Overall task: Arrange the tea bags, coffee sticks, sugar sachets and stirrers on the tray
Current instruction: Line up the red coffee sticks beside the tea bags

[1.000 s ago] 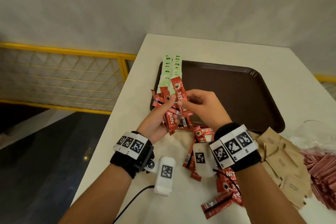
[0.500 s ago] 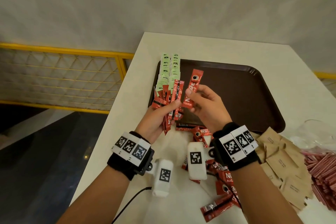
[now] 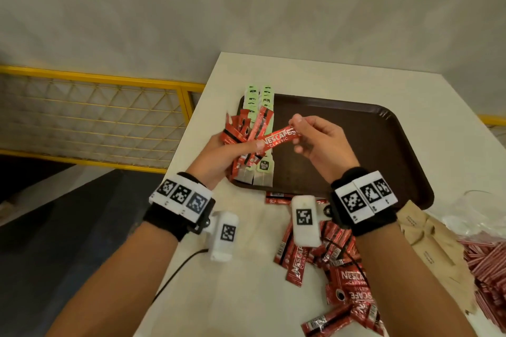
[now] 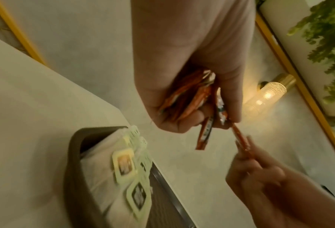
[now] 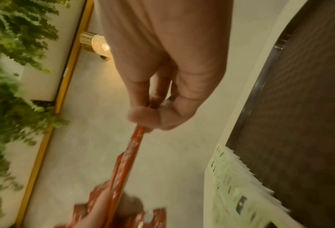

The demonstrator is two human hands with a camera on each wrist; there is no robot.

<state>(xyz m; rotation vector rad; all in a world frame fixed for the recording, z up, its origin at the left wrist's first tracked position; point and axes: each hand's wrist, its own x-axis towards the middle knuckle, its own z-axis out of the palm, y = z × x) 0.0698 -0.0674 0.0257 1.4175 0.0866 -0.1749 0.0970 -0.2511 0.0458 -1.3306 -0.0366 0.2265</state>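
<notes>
1. head view showed, at far left, the left hand (image 3: 219, 156) curled round a fanned bundle of red foil coffee sticks (image 3: 241, 131), held just above the near-left corner of the tray.
2. beneath that bundle, two overlapping rows of pale green paper tea bags (image 3: 260, 107) lay along the left edge of the dark brown plastic tray (image 3: 383, 159), which sat on the cream table (image 3: 246, 282).
3. between the hands, a single red coffee stick (image 3: 279, 138) lay crosswise, its left end under the left thumb and its right end pinched by the right hand (image 3: 325, 148).
4. below the right wrist, a loose pile of red coffee sticks (image 3: 339, 268) lay on the table, off the tray.
5. at far right, brown paper sugar sachets (image 3: 427, 238) and red-and-white striped stirrers (image 3: 484, 262) also lay on the table.
6. risk, as i judged it: the bundle was splayed, not squared, so loosening the left thumb to take in the new stick could let sticks slide out onto the tea bags and knock their rows askew.
7. the right hand gripped only the stick's tip, so it could twist and go into the bundle crooked.
</notes>
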